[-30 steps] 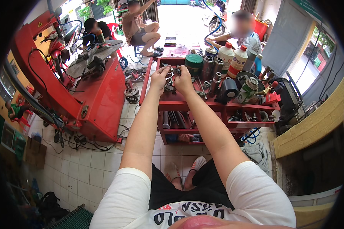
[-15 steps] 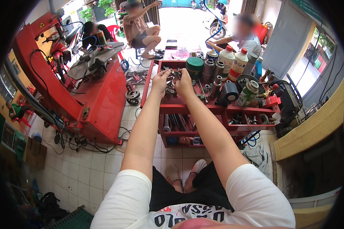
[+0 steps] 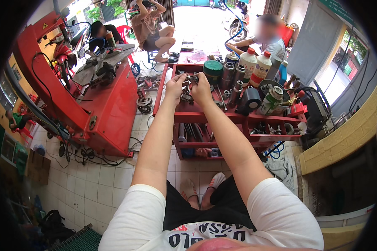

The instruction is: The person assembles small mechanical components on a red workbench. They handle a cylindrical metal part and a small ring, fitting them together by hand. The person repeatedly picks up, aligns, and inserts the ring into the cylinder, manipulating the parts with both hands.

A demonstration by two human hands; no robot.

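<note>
Both arms reach out over the top tray of a red tool cart (image 3: 224,119). My left hand (image 3: 174,88) is closed, its thumb and fingers pinching a small metal part (image 3: 189,78). Close beside it, my right hand (image 3: 201,90) is closed too, holding the other side of the small dark and silvery metal. Whether this is one piece or two, I cannot tell. Below the hands, more metal parts lie in the tray, partly covered by my fingers. A green round tin (image 3: 213,70) stands just beyond my right hand.
Metal cylinders (image 3: 227,75), red-capped bottles (image 3: 262,69), a spray can (image 3: 272,100) and a black cylinder (image 3: 249,100) crowd the cart's right side. At left stands a large red machine (image 3: 109,113), with cables (image 3: 90,155) on the tiled floor. Several people sit beyond.
My hands stay nearly in place, both still gripping the small metal part. Past the cart, a seated person has raised both hands to their head; the view has shifted slightly.
</note>
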